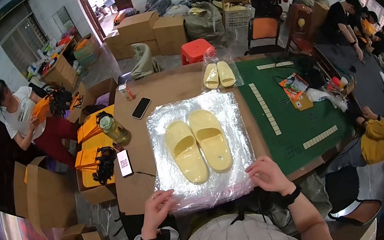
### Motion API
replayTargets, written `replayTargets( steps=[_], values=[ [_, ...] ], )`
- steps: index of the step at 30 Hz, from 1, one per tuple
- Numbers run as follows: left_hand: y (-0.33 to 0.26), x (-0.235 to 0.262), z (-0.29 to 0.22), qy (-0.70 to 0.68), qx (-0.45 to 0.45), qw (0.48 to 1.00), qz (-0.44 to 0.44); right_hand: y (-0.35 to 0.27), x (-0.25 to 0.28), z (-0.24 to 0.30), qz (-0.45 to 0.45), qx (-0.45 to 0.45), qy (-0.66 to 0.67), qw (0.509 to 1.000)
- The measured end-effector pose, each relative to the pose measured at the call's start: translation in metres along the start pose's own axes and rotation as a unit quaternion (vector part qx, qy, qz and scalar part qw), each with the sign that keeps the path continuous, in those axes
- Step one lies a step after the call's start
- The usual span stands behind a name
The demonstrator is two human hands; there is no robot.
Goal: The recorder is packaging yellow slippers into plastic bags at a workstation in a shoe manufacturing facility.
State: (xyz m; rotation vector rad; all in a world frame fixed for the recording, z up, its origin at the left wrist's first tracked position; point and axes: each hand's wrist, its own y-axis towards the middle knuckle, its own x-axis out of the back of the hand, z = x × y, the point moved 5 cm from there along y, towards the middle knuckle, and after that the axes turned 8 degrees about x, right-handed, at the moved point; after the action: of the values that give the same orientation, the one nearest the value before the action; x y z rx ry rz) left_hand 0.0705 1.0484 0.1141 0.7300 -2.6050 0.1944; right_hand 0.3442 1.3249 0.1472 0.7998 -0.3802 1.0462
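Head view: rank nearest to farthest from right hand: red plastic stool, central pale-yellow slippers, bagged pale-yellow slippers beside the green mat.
From the right hand:
1. Central pale-yellow slippers: ahead, to its left.
2. Bagged pale-yellow slippers beside the green mat: farther ahead, slightly left.
3. Red plastic stool: beyond the brown table's far edge, ahead-left.

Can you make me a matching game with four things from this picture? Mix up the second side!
Things:
1. Slippers nearest the person
2. Plastic stool
3. Left hand
4. Game mat

Clues:
A. At the near left corner of the shiny plastic
B. Green, with rows of pale tiles on it
C. Yellow, lying on top of the shiny plastic
D. Red, standing beyond the table

Right pairs: 1-C, 2-D, 3-A, 4-B
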Motion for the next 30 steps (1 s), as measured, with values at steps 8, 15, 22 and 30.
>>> replayTargets(
  steps=[8,15,22,30],
  values=[
    [-0.010,-0.007,-0.043,0.301,-0.146,0.942,-0.021,-0.003,-0.005,-0.022,-0.057,-0.112,0.093,0.988],
    [0.018,0.000,-0.013,0.074,-0.029,0.996,-0.041,0.008,0.003,-0.027,-0.020,-0.099,0.139,0.985],
    [0.044,-0.010,0.003,-0.146,0.142,0.979,-0.019,0.000,-0.004,-0.038,-0.006,-0.291,0.325,0.900],
    [0.036,-0.005,0.015,-0.174,0.234,0.956,0.037,-0.004,-0.018,-0.061,0.010,-0.304,0.258,0.917]
  ],
)
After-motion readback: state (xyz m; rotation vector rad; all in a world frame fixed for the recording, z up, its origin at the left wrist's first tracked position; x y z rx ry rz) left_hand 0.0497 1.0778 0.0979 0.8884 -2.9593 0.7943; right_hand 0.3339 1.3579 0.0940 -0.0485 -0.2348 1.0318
